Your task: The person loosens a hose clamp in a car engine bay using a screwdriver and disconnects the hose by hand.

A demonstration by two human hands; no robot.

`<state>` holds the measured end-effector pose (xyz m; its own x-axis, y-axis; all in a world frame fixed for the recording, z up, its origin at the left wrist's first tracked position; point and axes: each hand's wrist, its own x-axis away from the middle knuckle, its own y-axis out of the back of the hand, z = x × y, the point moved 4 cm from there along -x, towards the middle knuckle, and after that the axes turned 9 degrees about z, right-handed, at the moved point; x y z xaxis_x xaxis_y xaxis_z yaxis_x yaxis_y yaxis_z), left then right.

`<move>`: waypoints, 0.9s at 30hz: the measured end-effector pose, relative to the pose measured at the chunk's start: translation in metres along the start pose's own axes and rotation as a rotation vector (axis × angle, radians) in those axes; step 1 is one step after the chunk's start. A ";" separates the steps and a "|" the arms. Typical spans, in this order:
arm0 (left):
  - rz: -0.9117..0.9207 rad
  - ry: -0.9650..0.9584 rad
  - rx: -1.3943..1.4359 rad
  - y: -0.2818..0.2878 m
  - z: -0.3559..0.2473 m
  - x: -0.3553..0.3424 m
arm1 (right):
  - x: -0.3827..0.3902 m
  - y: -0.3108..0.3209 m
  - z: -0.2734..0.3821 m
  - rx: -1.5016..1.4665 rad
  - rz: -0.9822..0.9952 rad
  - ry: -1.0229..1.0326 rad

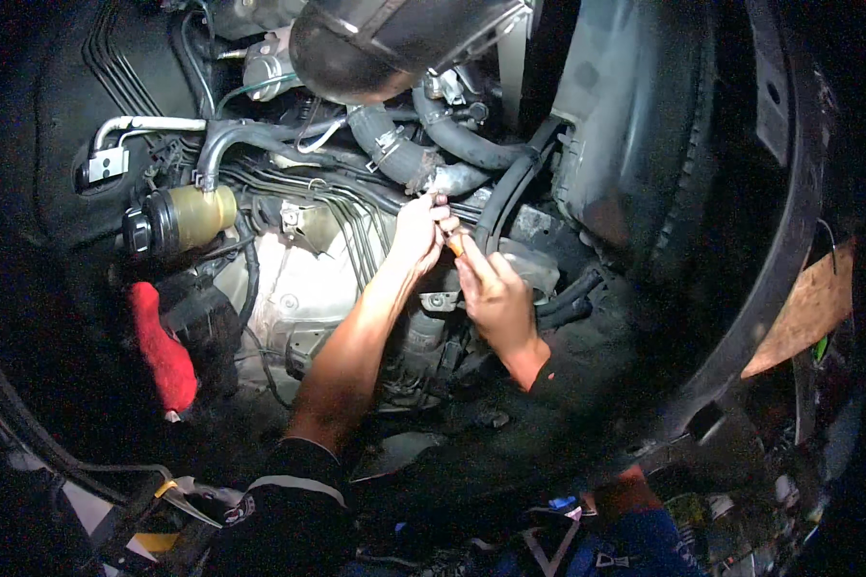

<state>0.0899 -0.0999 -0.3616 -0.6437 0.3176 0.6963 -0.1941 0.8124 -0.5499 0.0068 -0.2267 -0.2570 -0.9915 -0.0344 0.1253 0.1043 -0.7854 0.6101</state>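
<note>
My left hand (421, 229) is closed just below a metallic pipe elbow (457, 181) at the end of a ribbed grey hose (380, 139); what its fingers hold is hidden. My right hand (496, 298) grips an orange-handled tool (454, 246), its front end at my left fingers. Around my hands run black hoses (510, 183) and thin dark lines (351, 231) in an engine bay. A pale metal panel (269, 288) lies below and left of my left hand.
A yellowish reservoir (197, 213) with a black cap and a red padded object (159, 351) are at left. A large dark cylinder (375, 43) hangs above. The curved bay edge (779, 260) borders the right, beside a brown board (799, 313). Another person's blue-clothed arm (645, 510) shows at lower right.
</note>
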 end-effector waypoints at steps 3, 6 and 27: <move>-0.012 0.019 -0.051 0.010 -0.008 0.005 | 0.003 -0.008 0.006 0.079 0.063 0.023; -0.074 -0.064 -0.065 0.001 -0.005 -0.001 | -0.009 -0.007 -0.016 -0.182 0.075 -0.015; -0.121 -0.901 -1.890 0.017 -0.077 0.017 | -0.042 -0.014 -0.039 0.426 0.123 -0.295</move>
<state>0.1330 -0.0426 -0.3236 -0.8979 0.4402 0.0002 0.1866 0.3802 0.9059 0.0435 -0.2382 -0.3013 -0.9124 0.1129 0.3934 0.3018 -0.4637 0.8330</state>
